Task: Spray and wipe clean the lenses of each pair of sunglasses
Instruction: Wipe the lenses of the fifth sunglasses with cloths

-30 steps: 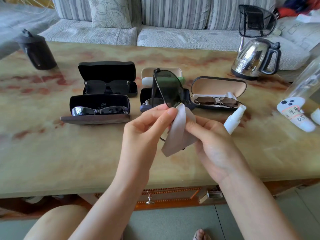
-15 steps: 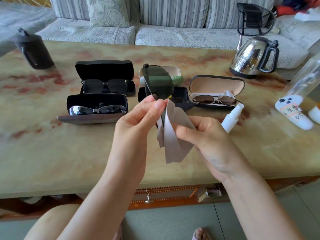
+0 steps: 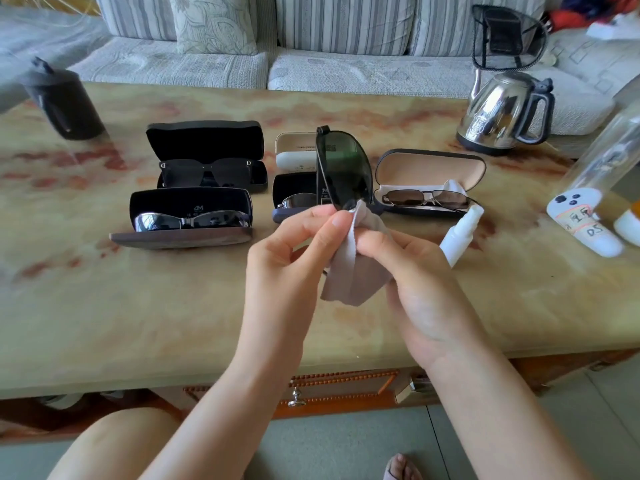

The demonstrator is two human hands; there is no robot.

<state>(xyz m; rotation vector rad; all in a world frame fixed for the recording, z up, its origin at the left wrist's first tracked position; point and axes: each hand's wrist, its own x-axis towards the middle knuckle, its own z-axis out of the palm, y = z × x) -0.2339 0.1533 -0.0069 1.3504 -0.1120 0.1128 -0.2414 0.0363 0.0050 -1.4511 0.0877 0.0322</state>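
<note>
Sunglasses (image 3: 346, 168) upright, lower end pinched by left hand (image 3: 287, 261), right hand (image 3: 419, 285) pinching cloth (image 3: 353, 278) beside it

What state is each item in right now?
Held sunglasses: upright, pinched by left hand.
Cloth: gripped by right hand, at the lower lens.
Black case: open, black pair inside.
Front-left case: open, mirrored pair inside.
Tan-lined case: open, brown pair inside.
Spray bottle: lying on table.
</note>
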